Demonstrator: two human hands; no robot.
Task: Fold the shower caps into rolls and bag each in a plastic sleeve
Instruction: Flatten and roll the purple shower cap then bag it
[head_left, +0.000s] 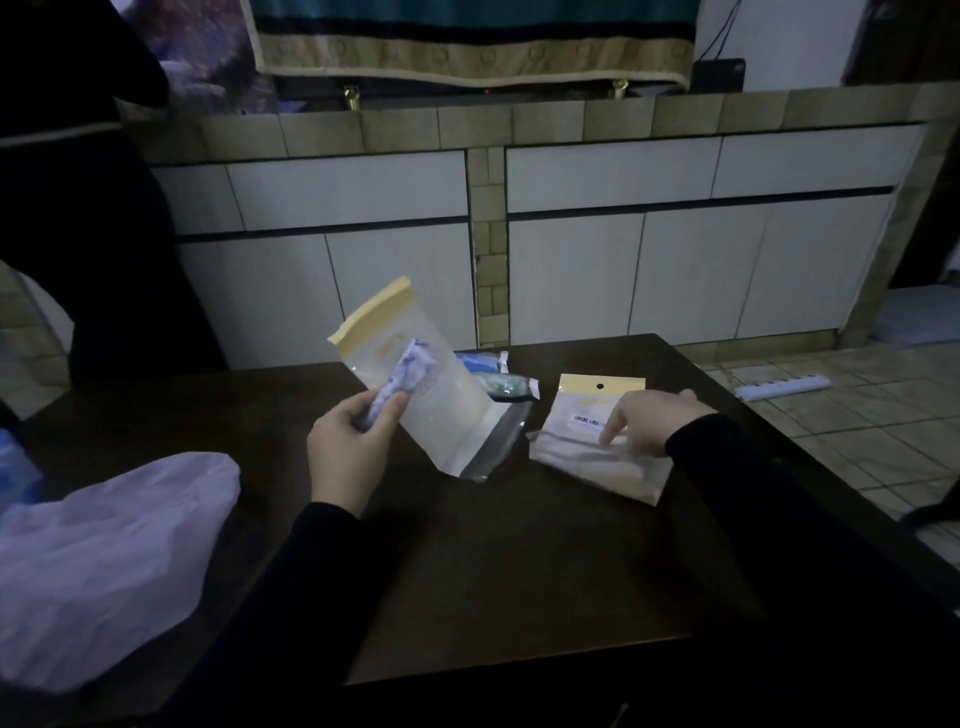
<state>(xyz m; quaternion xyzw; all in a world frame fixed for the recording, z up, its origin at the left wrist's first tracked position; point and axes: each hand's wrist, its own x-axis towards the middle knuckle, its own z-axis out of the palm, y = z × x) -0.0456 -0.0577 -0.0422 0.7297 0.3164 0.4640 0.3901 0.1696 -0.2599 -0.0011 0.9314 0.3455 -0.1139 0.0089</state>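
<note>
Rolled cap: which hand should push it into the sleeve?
Left, probably. The left hand already grips the rolled cap along with the raised plastic sleeve. The right hand is away at the stack of sleeves on the table, fingers touching it.

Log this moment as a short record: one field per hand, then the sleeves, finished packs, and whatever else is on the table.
left hand: grips a rolled cap together with a raised sleeve
right hand: fingers rest on the sleeve stack, gripping nothing
raised sleeve: tilted, yellow header up, lower end near the table
sleeve stack: flat on the table, barcode showing
bagged rolls: two lying behind the raised sleeve
plastic bag: pale, crumpled, at the left table edge
</note>
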